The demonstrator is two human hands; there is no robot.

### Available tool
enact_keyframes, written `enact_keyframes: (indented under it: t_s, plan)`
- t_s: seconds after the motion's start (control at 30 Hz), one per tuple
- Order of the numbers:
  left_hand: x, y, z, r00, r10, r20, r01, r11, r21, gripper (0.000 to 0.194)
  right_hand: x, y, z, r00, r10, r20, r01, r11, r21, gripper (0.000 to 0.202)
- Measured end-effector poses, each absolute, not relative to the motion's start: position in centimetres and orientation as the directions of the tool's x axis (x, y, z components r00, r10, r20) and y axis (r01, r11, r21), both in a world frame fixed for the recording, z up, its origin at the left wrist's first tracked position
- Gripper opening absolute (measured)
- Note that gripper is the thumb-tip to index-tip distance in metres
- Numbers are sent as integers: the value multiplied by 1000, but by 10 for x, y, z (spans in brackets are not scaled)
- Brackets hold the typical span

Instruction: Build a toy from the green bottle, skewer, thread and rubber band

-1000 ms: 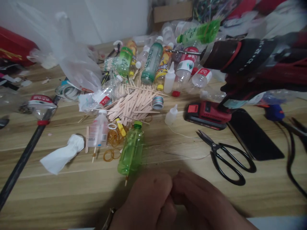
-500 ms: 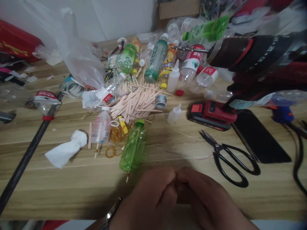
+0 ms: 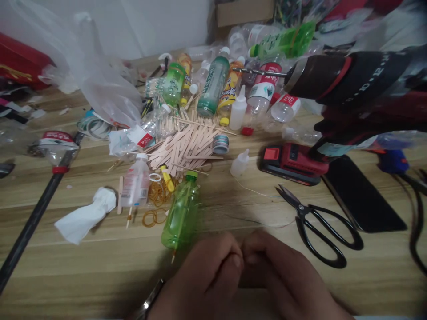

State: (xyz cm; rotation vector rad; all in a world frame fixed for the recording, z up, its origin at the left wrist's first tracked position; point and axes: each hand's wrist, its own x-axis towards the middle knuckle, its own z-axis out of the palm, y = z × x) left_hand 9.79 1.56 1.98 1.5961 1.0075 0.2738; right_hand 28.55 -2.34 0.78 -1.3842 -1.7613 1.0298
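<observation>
Both hands sit at the near edge of the tabletop [image 3: 100,266], fingertips pressed together. Left hand [image 3: 203,278] is curled, thumb against the fingers; right hand [image 3: 283,275] is curled too, meeting it at the middle. Whatever sits in either grip is too small or hidden, so cannot tell if they hold anything. A thin string [image 3: 256,220] runs across the wood just beyond the knuckles.

Just past the left hand lies a green bottle [image 3: 180,213] on its side, a stick poking from its near end. Left of it: rubber bands [image 3: 156,200], a small clear bottle [image 3: 135,184], a crumpled tissue [image 3: 83,218]. A black pole [image 3: 30,226] runs diagonally at far left.

Right of the hands, black scissors [image 3: 320,226] lie open; a black phone [image 3: 360,195] beside them, a red battery pack [image 3: 293,162] beyond.

Mid tabletop: pile of wooden sticks [image 3: 185,144], tape roll [image 3: 220,143], small white dropper bottle [image 3: 239,162]. Farther back, a jumble of plastic bottles [image 3: 213,86], a plastic bag [image 3: 100,80], and a drill [image 3: 350,80] at upper right.
</observation>
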Motion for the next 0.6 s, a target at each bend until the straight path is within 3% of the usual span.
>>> enact_keyframes:
  t_s: [0.13,0.23,0.33,0.4,0.47,0.6]
  plan:
    - [99,16,15,590,724,-358,213,288,933,10,287,-26,4,-157,985,67,474,134,-870,22]
    - [104,16,16,540,750,-381,190,332,924,22,287,-28,6,-140,982,128,502,182,-845,22]
    - [105,16,20,501,816,-288,451,38,892,30,286,-29,11,-119,979,168,532,205,-821,23]
    - [104,16,24,564,815,-134,575,-272,772,20,284,-30,13,-114,975,193,523,224,-823,23]
    - [101,16,26,634,774,-9,600,-484,637,24,284,-31,14,-109,973,203,510,230,-829,24]
    - [99,13,29,681,730,58,613,-612,500,29,284,-34,14,-85,972,219,510,232,-828,25]
